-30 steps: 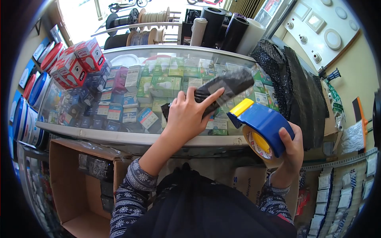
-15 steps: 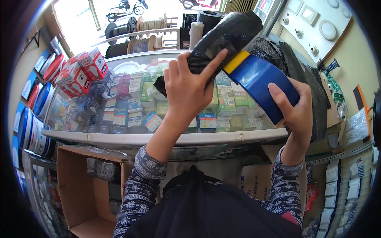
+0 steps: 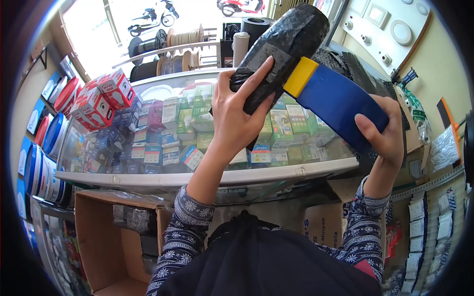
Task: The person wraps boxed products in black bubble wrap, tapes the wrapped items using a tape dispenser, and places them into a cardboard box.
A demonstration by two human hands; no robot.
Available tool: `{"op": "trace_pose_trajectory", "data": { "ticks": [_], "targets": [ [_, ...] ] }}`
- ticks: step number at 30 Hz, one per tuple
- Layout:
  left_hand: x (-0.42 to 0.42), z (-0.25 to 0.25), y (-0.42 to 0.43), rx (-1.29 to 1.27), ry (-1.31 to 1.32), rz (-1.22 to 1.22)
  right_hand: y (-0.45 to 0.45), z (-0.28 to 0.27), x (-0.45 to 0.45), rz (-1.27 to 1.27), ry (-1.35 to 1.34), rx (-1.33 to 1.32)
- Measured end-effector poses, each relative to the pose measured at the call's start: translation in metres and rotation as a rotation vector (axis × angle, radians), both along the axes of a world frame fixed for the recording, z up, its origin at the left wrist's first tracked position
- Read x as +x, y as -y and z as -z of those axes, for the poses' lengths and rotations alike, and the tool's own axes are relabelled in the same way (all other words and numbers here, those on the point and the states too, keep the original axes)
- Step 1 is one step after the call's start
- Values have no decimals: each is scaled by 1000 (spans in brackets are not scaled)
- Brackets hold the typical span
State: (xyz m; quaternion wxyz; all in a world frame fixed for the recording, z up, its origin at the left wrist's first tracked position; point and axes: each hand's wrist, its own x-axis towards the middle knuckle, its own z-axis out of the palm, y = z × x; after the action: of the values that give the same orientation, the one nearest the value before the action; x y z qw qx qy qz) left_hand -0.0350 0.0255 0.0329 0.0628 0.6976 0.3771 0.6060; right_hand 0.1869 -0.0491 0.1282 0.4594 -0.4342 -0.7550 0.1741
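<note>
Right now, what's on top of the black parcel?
The left hand's index finger lies across a greyish patch on the parcel. Whatever the fingers cover can't be seen; the black wrapping hides the contents.

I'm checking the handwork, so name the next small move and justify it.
Perhaps draw the blue tape dispenser across the black package: its yellow edge is right at the package's side, the right hand grips the dispenser, and the left hand holds the package.
</note>
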Motion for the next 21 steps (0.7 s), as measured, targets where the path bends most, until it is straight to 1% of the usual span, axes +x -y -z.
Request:
{"op": "trace_pose_trajectory", "data": {
  "ticks": [1,4,7,8,10,11,13,14,17,18,21],
  "targets": [
    [0,0,0,-20,16,27,1,3,4,2,-23,18],
    [3,1,0,41,61,60,6,8,19,38,-54,69],
    [5,-3,3,-81,150,175,9,10,31,54,3,165],
    [5,-5,3,-52,138,158,10,7,36,28,38,148],
    [4,-9,6,-4,109,127,7,9,43,0,41,208],
    [5,-11,7,-33,187,196,0,17,47,-1,12,288],
    [8,-14,5,-92,345,333,-11,35,53,-6,-31,365],
    [8,-11,1,-70,374,342,-17,45,56,-11,-47,363],
    [3,-6,-1,30,193,160,-18,44,46,-28,-69,291],
    [2,-4,-1,100,71,-7,-14,38,37,-3,-49,254],
    [0,0,-5,266,-152,-252,0,15,9,12,26,64]
  ]
}}
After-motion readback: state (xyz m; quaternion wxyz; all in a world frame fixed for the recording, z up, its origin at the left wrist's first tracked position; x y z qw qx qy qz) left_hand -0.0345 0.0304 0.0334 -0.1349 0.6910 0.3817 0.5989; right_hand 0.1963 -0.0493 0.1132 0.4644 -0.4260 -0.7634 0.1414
